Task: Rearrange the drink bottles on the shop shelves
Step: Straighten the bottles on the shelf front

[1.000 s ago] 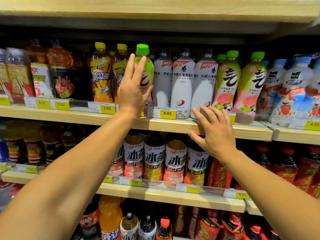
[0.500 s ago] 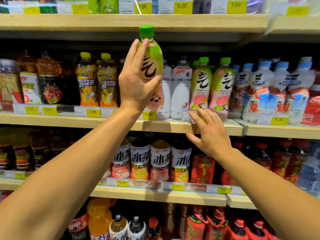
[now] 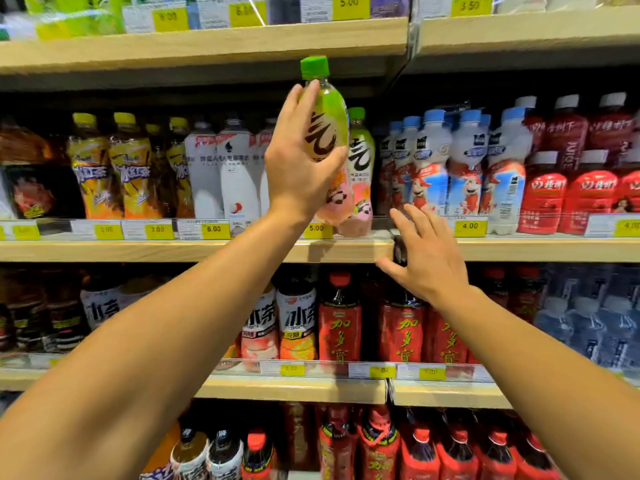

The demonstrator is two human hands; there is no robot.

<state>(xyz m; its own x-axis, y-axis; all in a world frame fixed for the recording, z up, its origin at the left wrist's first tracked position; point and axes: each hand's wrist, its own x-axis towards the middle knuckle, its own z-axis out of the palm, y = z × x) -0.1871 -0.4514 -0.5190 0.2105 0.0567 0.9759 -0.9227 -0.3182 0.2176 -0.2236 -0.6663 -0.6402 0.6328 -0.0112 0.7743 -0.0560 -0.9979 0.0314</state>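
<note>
My left hand [image 3: 300, 161] grips a green-capped bottle with a green and pink label [image 3: 329, 133] and holds it up in front of the middle shelf [image 3: 138, 250]. Its cap reaches almost to the shelf above. Just behind it stands a matching green-capped bottle [image 3: 362, 168] on the shelf. My right hand [image 3: 420, 258] is spread with straight fingers at the front edge of the middle shelf, below the blue-capped bottles [image 3: 433, 161], holding nothing.
White bottles [image 3: 235, 174] and yellow-capped tea bottles [image 3: 128, 168] stand left of the held bottle. Red bottles [image 3: 585, 174] fill the right end. Lower shelves carry red tea bottles [image 3: 341, 327] and more drinks. Price tags [image 3: 213, 229] line the shelf fronts.
My left hand has lifted the green-capped bottle off the shelf and carried it to the right, in front of the matching bottles. My right hand has kept to the shelf edge.
</note>
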